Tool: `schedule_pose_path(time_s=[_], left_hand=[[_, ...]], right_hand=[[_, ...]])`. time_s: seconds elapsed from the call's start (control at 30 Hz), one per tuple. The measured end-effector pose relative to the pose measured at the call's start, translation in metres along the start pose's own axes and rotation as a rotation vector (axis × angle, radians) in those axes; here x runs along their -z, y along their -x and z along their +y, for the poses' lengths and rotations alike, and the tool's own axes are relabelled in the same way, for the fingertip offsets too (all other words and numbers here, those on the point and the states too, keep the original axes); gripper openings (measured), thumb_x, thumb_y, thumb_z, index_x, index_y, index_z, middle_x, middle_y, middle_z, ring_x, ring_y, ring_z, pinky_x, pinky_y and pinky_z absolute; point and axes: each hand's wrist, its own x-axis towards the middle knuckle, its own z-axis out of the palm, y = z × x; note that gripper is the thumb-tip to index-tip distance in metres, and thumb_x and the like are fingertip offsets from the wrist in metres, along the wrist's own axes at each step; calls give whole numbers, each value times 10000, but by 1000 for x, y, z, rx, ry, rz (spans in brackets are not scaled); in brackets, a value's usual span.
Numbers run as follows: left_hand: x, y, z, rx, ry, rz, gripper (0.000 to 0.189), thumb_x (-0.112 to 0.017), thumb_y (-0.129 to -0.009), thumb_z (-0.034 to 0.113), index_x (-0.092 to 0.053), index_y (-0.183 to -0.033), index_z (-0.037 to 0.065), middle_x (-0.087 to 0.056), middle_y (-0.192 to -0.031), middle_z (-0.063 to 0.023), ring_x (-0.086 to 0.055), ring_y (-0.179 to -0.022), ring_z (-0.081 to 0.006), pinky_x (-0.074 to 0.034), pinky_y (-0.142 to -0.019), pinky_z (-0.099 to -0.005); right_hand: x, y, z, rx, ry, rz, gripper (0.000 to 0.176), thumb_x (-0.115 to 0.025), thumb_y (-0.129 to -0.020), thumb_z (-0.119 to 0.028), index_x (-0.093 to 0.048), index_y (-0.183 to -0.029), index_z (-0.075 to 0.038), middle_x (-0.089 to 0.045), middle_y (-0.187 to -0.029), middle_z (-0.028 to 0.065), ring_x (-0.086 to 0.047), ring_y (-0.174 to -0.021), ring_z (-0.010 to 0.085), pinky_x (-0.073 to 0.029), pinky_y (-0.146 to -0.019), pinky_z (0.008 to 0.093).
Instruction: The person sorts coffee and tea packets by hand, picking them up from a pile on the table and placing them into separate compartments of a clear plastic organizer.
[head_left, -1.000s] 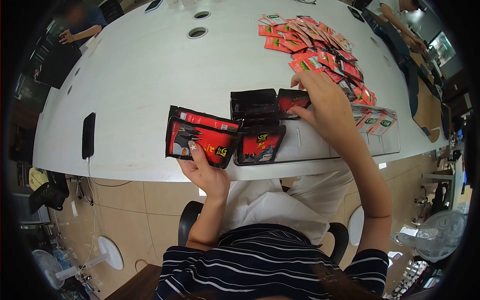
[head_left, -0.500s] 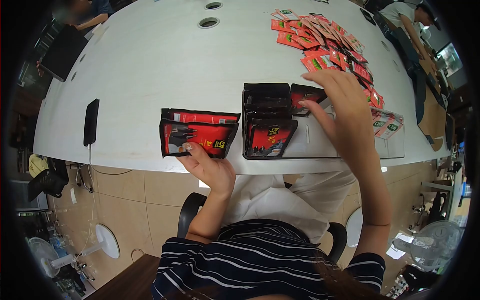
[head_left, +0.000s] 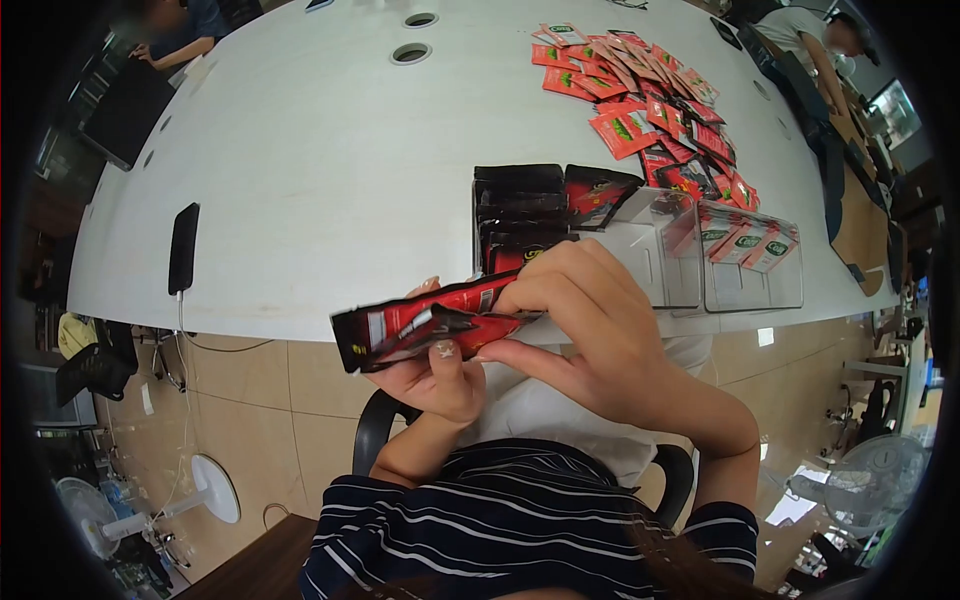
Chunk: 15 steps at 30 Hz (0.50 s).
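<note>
Gripping with both: left hand (head_left: pixel 440 388) and right hand (head_left: pixel 600 335) pinch flat, shiny black-and-red packets (head_left: pixel 405 328) at the white table's (head_left: pixel 320 150) near edge. Clear plastic divided tray (head_left: pixel 645 250) just beyond, similar black packets (head_left: pixel 518 182) inside; red sachets (head_left: pixel 628 130) heaped behind.

Probably an office, white table (head_left: pixel 300 180), cable hole (head_left: pixel 410 54), monitor-like panel (head_left: pixel 128 112)

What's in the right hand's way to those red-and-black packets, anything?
Nothing visible: the right hand touches the red-and-black packets near their right end, and the left hand holds them. The clear box stands beyond, not between.
</note>
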Motion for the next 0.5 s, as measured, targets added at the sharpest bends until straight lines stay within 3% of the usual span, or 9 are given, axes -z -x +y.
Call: schedule_pose_path(time_s=[0.13, 0.2, 0.23, 0.3, 0.33, 0.4, 0.43, 0.5], left_hand=[[-7, 0, -1, -99, 380, -25, 489, -422, -930, 253, -243, -1294, -19, -421, -1245, -271, -560, -1029, -302, -517, -863, -411], [-5, -6, 0, -58, 258, 17, 475, -369, -943, 239, -223, -1321, -8, -421, -1232, -261, -528, -1073, -299, -503, -885, -420], [-6, -8, 0, -12, 217, 84, 473, -365, -943, 223, -214, -1329, -4, -422, -1231, -259, -518, -1085, -296, -502, -887, -421], [-7, -13, -2, 62, 250, 188, 472, -365, -934, 160, -198, -1349, 7, -424, -1240, -260, -485, -1125, -282, -496, -895, -416], [-9, -21, -2, 108, 237, 247, 560, -369, -902, 64, -103, -1391, 2, -427, -1227, -256, -499, -1102, -300, -469, -906, -412], [-8, -33, -6, 118, 248, 227, 566, -382, -890, 15, -121, -1392, 12, -417, -1255, -227, -488, -1125, -290, -460, -920, -398], [-9, -36, -7, 136, 300, 237, 576, -448, -872, -29, -164, -1372, 15, -461, -1224, -202, -521, -1082, -233, -475, -888, -362], [-1, -39, -19, 188, 181, 193, 577, -506, -854, -45, -206, -1341, 22, -499, -1187, -171, -544, -1033, -187, -482, -858, -334]], right_hand=[[9, 5, 8, -73, -149, 17, 257, -734, -670, -83, -575, -868, -46, -573, -901, 68, -532, -734, 196, -407, -607, 288], [19, 15, 12, -203, -309, -12, 229, -723, -704, -36, -582, -884, -37, -589, -873, 71, -554, -724, 161, -428, -602, 267], [26, 15, 8, -249, -384, 75, 219, -703, -734, 15, -594, -918, -26, -603, -824, 64, -589, -740, 110, -470, -636, 228], [41, 20, 14, -224, -294, 245, 250, -699, -732, 37, -593, -950, -22, -605, -820, 60, -603, -768, 100, -485, -682, 220], [48, 21, 18, -210, -249, 330, 266, -696, -731, 48, -593, -966, -20, -606, -818, 59, -609, -781, 95, -492, -706, 216], [58, 19, 23, -191, -101, 486, 315, -698, -718, 64, -590, -1001, -21, -605, -809, 58, -606, -775, 91, -494, -700, 219], [62, 18, 25, -181, -28, 563, 340, -699, -711, 73, -588, -1018, -21, -604, -805, 58, -605, -772, 88, -495, -697, 221], [69, 15, 26, -202, 162, 473, 367, -704, -712, 46, -587, -1048, -43, -606, -803, 56, -598, -771, 102, -481, -695, 242]])
